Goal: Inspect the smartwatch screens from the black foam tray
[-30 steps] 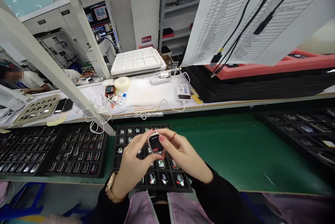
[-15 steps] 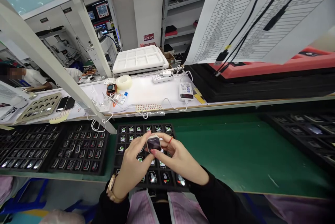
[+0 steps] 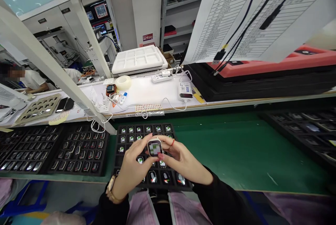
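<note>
Both hands are pinching the watch module above the black tray: left hand fingers clamped on its left edge, right hand fingers on its right; screen facing up.

Green belt with black compartment trays of small devices.

No text could be read anywhere. The hanging sheet carried a printed table, too small to read. The red sign on the wall was blurred.
</note>
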Demonstrator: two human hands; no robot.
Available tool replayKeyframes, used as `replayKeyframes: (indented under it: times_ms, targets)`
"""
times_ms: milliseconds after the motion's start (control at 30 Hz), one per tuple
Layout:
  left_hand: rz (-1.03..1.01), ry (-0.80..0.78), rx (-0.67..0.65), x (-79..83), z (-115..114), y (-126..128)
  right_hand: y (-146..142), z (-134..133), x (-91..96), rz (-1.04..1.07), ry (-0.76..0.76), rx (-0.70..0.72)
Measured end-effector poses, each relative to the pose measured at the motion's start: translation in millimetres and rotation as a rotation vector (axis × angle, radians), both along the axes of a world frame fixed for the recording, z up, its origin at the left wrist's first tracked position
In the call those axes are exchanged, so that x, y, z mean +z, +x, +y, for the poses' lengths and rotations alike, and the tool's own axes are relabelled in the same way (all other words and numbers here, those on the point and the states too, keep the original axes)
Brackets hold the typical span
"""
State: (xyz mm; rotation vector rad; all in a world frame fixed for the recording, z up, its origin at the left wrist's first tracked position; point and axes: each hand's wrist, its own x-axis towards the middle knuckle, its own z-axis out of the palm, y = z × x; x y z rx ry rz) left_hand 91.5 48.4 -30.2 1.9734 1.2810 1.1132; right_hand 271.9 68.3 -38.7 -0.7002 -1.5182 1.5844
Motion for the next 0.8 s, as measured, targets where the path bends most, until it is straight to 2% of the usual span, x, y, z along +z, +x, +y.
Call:
replayKeyframes:
  times_ms: [267,433,500,567,633,667,733,800]
  targets:
    - [-0.006,-0.031,0.007,-2.6,-1,2,-5,-2,-0.1,0.004,-0.08,-0.069]
    - [-0.008,-0.088,0.035,-7.4,-5,-2,-6,2,-14.4,-0.082,0.006,-0.048]
    - [-0.004,-0.154,0.076,-17.5,-5,-10,-5,2,-19.6,-0.2,0.05,-0.131]
    - [-0.006,-0.251,0.144,-38.4,-3,-26,-3,-3,-15.4,-0.308,0.089,-0.242]
    - [-0.046,-0.355,0.227,-72.1,1,-51,-1,-14,1.4,-0.352,0.144,-0.251]
    - [-0.098,-0.399,0.27,-92.8,2,-66,-1,-22,13.5,-0.354,0.18,-0.201]
    - [-0.223,-0.488,0.352,-137.7,4,-99,-3,-36,39.4,-0.297,0.276,0.008]
    - [-0.23,-0.582,0.468,-179.9,3,-129,-6,-47,58.9,-0.206,0.307,0.226]
